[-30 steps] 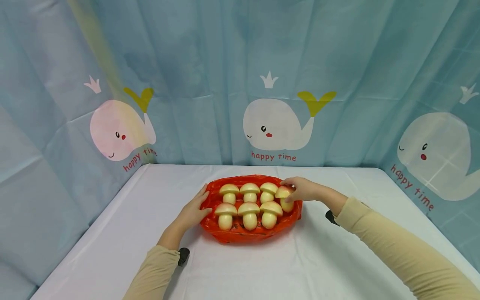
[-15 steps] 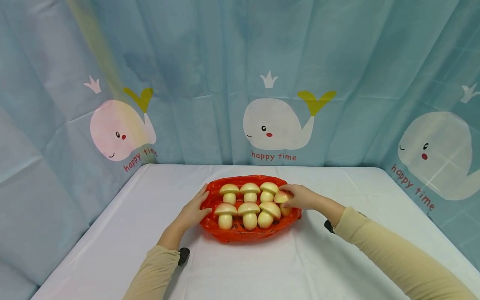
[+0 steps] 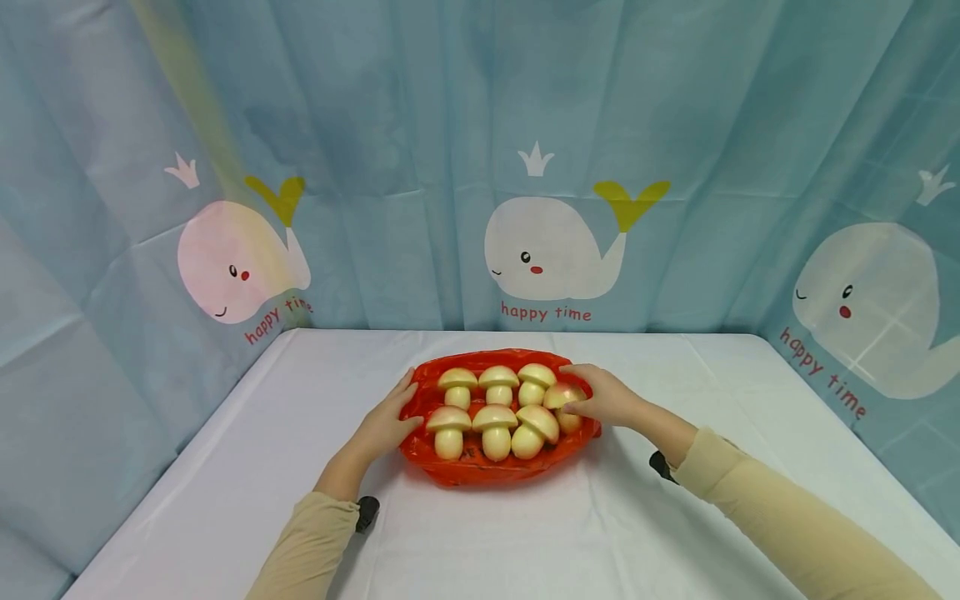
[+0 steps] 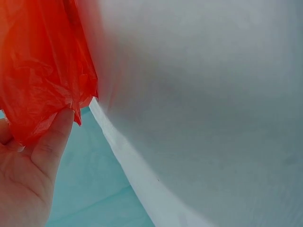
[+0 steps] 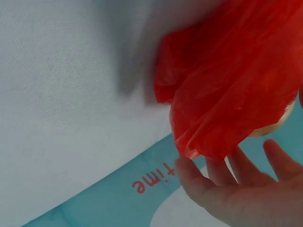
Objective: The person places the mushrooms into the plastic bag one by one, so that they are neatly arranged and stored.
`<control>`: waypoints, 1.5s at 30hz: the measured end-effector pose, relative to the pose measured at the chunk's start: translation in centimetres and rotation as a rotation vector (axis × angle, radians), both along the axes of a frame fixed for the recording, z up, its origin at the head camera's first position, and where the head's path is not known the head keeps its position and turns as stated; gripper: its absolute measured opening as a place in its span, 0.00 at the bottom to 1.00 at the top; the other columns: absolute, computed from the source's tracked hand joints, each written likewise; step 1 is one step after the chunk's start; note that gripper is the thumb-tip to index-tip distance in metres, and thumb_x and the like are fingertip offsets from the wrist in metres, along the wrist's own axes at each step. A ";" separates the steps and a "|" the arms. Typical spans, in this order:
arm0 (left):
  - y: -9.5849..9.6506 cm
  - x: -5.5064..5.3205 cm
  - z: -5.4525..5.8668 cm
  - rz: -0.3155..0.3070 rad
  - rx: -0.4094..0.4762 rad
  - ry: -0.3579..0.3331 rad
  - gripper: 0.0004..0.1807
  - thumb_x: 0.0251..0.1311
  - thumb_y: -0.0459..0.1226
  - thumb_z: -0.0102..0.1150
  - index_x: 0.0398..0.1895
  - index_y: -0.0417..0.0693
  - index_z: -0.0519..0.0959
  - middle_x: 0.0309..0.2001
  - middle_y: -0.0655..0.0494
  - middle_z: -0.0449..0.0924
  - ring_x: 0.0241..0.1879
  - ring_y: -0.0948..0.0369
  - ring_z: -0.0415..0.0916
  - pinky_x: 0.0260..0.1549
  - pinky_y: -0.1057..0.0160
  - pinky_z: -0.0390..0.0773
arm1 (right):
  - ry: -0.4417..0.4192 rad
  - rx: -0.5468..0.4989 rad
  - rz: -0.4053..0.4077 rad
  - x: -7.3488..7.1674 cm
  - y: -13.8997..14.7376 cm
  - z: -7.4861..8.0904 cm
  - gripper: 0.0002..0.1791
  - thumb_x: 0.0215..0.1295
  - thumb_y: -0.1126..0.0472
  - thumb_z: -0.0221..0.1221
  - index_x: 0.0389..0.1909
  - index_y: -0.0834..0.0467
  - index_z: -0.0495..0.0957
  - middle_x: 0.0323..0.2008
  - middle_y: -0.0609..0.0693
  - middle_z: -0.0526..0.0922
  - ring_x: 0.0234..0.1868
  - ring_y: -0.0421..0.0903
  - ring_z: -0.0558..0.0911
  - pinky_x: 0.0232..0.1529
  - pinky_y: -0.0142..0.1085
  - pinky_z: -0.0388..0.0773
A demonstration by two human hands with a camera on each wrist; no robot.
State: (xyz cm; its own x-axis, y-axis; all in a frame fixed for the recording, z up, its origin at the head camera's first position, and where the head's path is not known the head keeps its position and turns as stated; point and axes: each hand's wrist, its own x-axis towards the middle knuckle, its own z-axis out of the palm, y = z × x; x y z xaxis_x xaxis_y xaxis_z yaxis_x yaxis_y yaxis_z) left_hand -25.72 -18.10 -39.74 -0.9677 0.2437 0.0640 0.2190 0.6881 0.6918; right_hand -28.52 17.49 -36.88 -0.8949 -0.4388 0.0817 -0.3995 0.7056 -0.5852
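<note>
In the head view, several glossy cream toy mushrooms with pinkish caps lie in two rows in an oval container covered with red plastic bag film point(image 3: 480, 475). My left hand point(image 3: 384, 427) holds the container's left end; in the left wrist view its thumb point(image 4: 54, 137) presses the crinkled film. At the right end, my right hand point(image 3: 611, 400) grips the rightmost toy mushroom point(image 3: 564, 395), which leans inward, partly hidden by the thumb. The tilted front mushroom point(image 3: 536, 432) lies close beside it. In the right wrist view, the spread fingertips meet the red film point(image 5: 213, 109).
A white cloth covers the table point(image 3: 495, 542), whose far edge meets a blue curtain point(image 3: 420, 208) printed with whales. Dark wrist-worn devices point(image 3: 367, 514) sit under both beige sleeves.
My right hand has come lower and closer in, moving the rightmost toy mushroom slightly left and down. The front mushroom beside it has tilted and shifted left. My left hand stays put.
</note>
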 end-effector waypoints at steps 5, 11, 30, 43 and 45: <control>0.1 0.0 0.0 0.002 -0.003 -0.005 0.34 0.64 0.29 0.54 0.71 0.28 0.55 0.77 0.44 0.41 0.74 0.43 0.43 0.68 0.40 0.51 | 0.151 -0.080 -0.034 1.4 -0.1 -0.7 0.28 0.58 0.57 0.68 0.56 0.66 0.75 0.54 0.63 0.74 0.56 0.63 0.68 0.56 0.58 0.69; 0.3 0.0 0.1 -0.001 -0.001 -0.004 0.34 0.64 0.29 0.54 0.71 0.28 0.56 0.77 0.44 0.42 0.73 0.42 0.43 0.67 0.40 0.51 | 0.330 0.005 -0.009 2.9 -0.7 -2.3 0.28 0.49 0.53 0.74 0.50 0.62 0.81 0.42 0.52 0.75 0.42 0.50 0.69 0.41 0.43 0.71; -0.1 -0.1 -0.1 0.003 -0.026 -0.008 0.34 0.65 0.30 0.54 0.71 0.28 0.55 0.77 0.43 0.41 0.73 0.42 0.43 0.67 0.40 0.51 | 0.448 0.235 0.123 3.3 -2.0 -2.5 0.21 0.51 0.57 0.72 0.48 0.54 0.84 0.33 0.44 0.66 0.38 0.44 0.63 0.35 0.35 0.60; -0.2 -0.5 -0.4 -0.004 -0.013 -0.011 0.34 0.65 0.30 0.53 0.72 0.29 0.54 0.77 0.44 0.39 0.74 0.43 0.41 0.68 0.41 0.50 | 0.430 0.276 0.174 2.9 -1.9 -1.8 0.22 0.53 0.61 0.70 0.52 0.51 0.83 0.34 0.45 0.68 0.37 0.44 0.64 0.34 0.34 0.61; -0.3 -0.5 -0.4 -0.006 -0.014 -0.006 0.34 0.65 0.30 0.53 0.72 0.29 0.54 0.77 0.44 0.40 0.74 0.43 0.41 0.68 0.41 0.49 | 0.415 0.276 0.182 2.8 -1.9 -1.7 0.23 0.53 0.62 0.70 0.52 0.51 0.83 0.35 0.45 0.68 0.37 0.44 0.65 0.35 0.35 0.61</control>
State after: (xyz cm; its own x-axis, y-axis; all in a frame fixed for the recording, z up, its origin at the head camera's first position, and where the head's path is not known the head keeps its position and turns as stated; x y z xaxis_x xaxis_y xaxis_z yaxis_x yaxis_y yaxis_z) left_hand -26.22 -18.37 -40.13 -0.9665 0.2507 0.0544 0.2191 0.6966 0.6832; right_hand -25.70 15.64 -38.57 -0.7189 -0.6395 0.2724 -0.6887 0.7084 -0.1545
